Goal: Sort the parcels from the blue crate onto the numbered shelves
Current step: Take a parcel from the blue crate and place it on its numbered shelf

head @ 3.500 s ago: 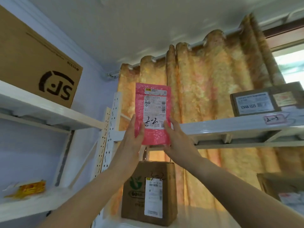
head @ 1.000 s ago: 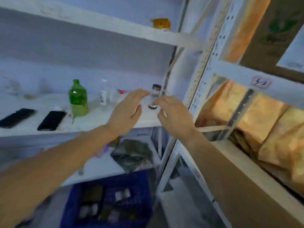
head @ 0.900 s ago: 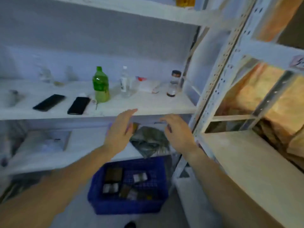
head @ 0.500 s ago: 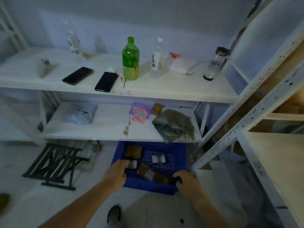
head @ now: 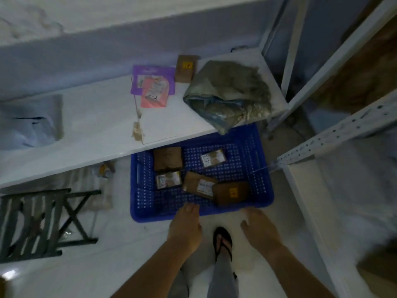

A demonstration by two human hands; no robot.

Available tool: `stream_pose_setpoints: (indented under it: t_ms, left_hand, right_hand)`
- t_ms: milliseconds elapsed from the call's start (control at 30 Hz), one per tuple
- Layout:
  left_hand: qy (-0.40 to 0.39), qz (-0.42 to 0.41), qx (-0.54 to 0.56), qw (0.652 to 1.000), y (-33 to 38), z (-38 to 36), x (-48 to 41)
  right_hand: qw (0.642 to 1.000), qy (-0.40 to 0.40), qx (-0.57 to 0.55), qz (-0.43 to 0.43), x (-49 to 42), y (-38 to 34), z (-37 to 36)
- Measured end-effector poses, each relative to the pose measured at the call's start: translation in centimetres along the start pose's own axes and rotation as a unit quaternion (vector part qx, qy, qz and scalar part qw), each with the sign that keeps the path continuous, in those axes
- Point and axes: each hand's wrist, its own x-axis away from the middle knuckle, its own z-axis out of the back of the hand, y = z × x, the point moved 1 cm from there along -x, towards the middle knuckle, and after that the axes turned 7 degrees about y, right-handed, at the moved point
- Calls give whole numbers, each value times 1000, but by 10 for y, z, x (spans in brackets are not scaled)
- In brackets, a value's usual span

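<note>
No legible text on parcels [head: 211, 176]

Head cam, sole view | I look steeply down, wide-angle | blue crate [head: 202, 208] centre frame, near | floor below

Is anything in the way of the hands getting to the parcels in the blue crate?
Nothing visible. The left hand and right hand hover empty at the near rim of the crate, which is open on top. The parcels lie uncovered inside; the shelf overhangs only its far edge.
</note>
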Motion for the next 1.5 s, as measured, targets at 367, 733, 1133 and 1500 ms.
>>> stream_pose_setpoints:
  t_ms: [367, 733, 1133, 1500]
  left_hand:
    - [-53, -7, 38, 998, -3, -184, -255]
    - [-114, 153, 345, 919, -35, -319, -365]
    - [115, 40, 258, 959, -22, -257, -337]
    - [152, -251, 43, 955, -7, -149, -225]
  right_hand:
    - [999, -20, 19, -21, -257, 90, -105]
    - [980, -138, 11, -145, -377, 162, -208]
    - [865, -120, -395, -287, -352, 149, -183]
    - [704, -232, -590, -321, -246, 56, -103]
